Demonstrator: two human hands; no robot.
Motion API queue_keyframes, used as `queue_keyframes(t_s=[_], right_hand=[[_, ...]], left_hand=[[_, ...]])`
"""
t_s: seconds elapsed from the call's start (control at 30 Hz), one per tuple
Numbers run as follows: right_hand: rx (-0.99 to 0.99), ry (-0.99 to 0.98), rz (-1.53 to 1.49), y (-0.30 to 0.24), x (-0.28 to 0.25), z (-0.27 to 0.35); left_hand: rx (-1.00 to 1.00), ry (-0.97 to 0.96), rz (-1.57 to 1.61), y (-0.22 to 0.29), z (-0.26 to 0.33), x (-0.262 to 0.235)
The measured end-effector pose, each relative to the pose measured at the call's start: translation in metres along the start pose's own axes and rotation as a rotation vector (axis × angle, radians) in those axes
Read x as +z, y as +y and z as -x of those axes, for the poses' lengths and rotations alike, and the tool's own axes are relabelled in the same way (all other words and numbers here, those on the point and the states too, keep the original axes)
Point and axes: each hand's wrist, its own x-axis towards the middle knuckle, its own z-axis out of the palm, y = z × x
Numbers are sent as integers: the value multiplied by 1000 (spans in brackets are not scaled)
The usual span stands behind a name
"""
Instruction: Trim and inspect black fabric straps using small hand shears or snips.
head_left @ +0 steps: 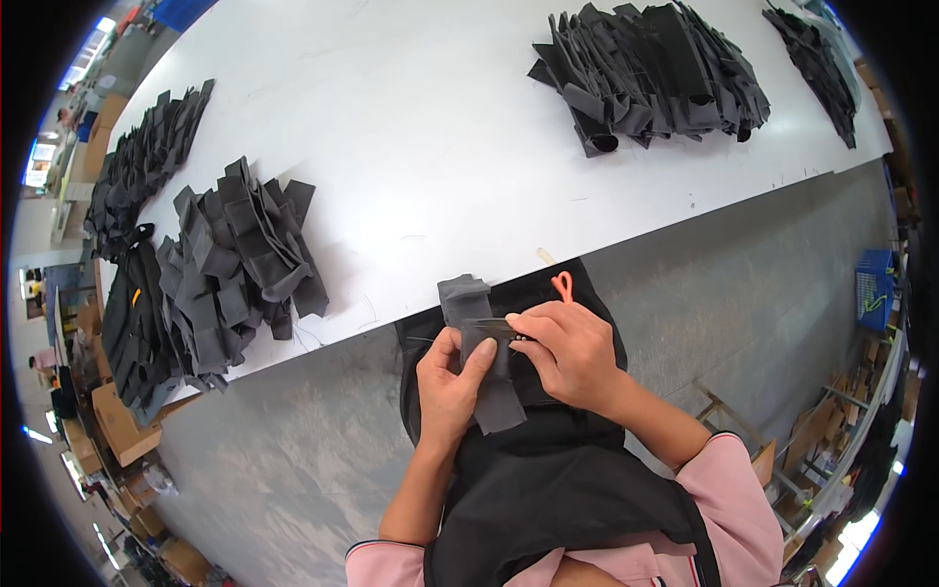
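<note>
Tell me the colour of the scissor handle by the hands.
Orange handle, clearest in the head view.

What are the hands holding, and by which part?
Both hands hold a grey fabric strip: the left hand pinches its middle from the left, the right hand grips its right edge.

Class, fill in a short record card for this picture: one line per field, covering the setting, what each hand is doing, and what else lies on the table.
Setting: white table in a workshop, seen from above
Left hand: grips a grey fabric strip, thumb pressed on it
Right hand: closed over the strip's upper part, holding a small tool with an orange handle
Near pile: dark fabric pieces at the table's left edge
Far pile: similar pieces, across the table
Clothing: pink sleeves, black apron
</note>
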Motion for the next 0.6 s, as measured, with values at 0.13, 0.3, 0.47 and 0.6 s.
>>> queue_keyframes(t_s=[0.13,0.3,0.47,0.6], right_hand=[[76,-44,2,-3,1,3],[6,-71,-108,4,2,4],[43,-70,-112,6,3,5],[49,-91,-40,1,2,6]], left_hand=[[52,10,-96,-4,0,0],[93,-7,-230,-8,0,-5],[140,-28,-290,-11,-1,-6],[129,-9,-270,-17,-2,-8]])
